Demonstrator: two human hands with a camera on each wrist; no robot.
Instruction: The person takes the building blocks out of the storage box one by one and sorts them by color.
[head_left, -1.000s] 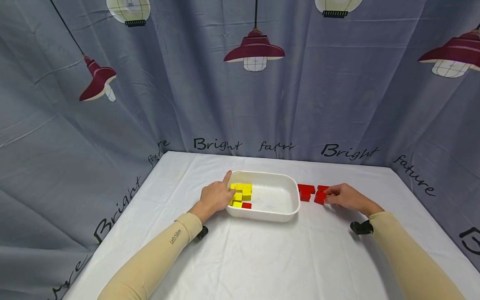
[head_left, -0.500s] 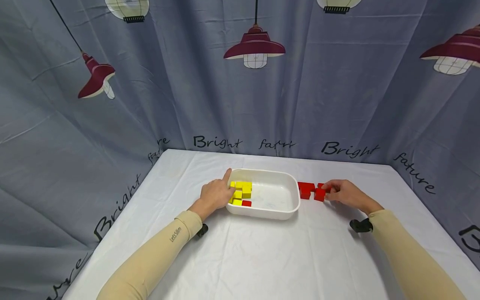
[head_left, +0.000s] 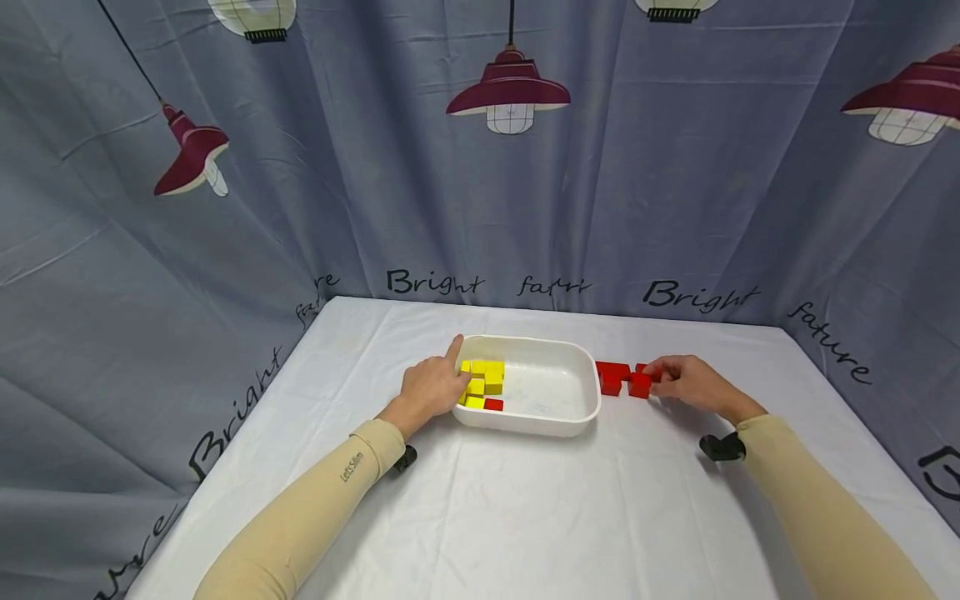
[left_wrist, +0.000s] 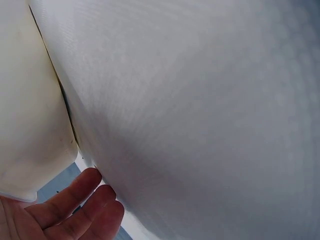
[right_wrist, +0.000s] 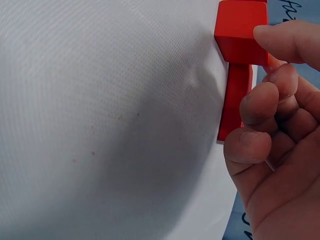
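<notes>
In the head view, my left hand holds the left end of a white plastic tub, thumb over the rim and one finger stretched along it. The left wrist view has several bent fingertips beside the tub's outer wall. Inside, at the left end, sit several yellow blocks and a red block. Right of the tub, my right hand pinches a red cube between thumb and index finger. A longer red block lies behind that cube, partly hidden by my fingers.
Between the tub and the right hand lies a cluster of red blocks. Everything stands on a table with a white cloth. A grey curtain printed with lamps hangs behind the table.
The red cube at my right fingers has turned from a slant to nearly straight, and that hand has shifted slightly. My left hand stays on the tub. The head view has tilted a little.
</notes>
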